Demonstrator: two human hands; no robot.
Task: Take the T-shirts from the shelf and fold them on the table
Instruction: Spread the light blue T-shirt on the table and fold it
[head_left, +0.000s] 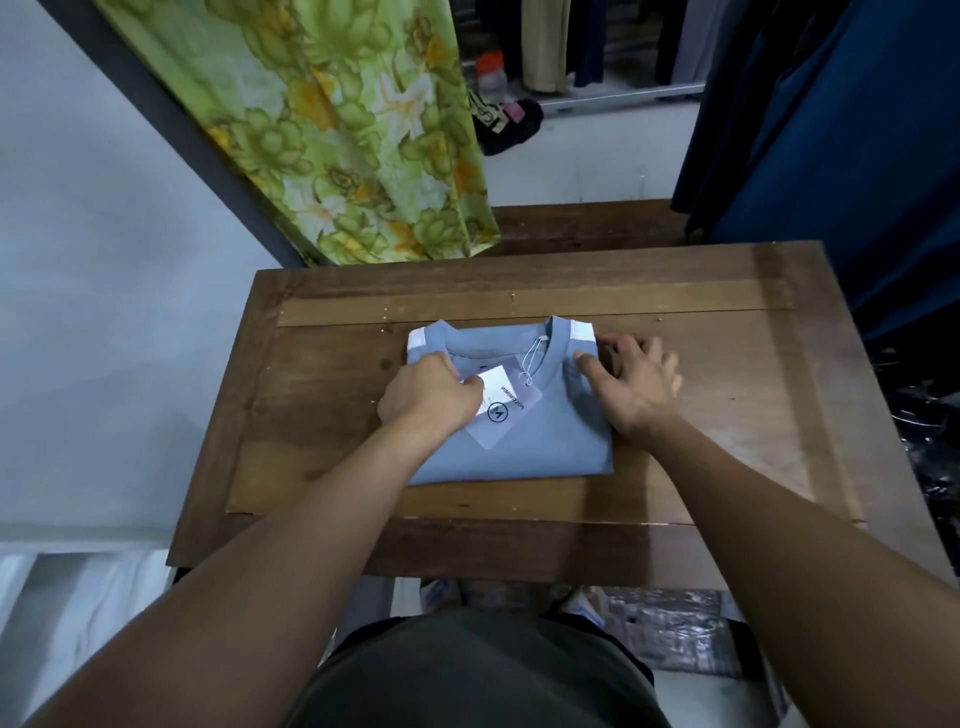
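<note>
The tag (501, 402) is pinched by the left hand (428, 392); the shirt (545, 431) is pressed by the open right hand (631, 382); the tag is best tucked flat.

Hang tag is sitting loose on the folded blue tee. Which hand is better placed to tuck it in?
Left. The left hand already pinches the hang tag on the T-shirt; the right hand rests at its right edge.

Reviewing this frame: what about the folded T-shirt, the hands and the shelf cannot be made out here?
Head view, the only one:
- Shelf: not visible in this frame, so remaining T-shirts cannot be counted.
- Blue T-shirt: its left part is hidden under the left hand; folded layers beneath are hidden.
- Hang tag: small print too small to read.
- Right hand: fingertips at the shirt's right edge; grip or mere touch unclear.
</note>
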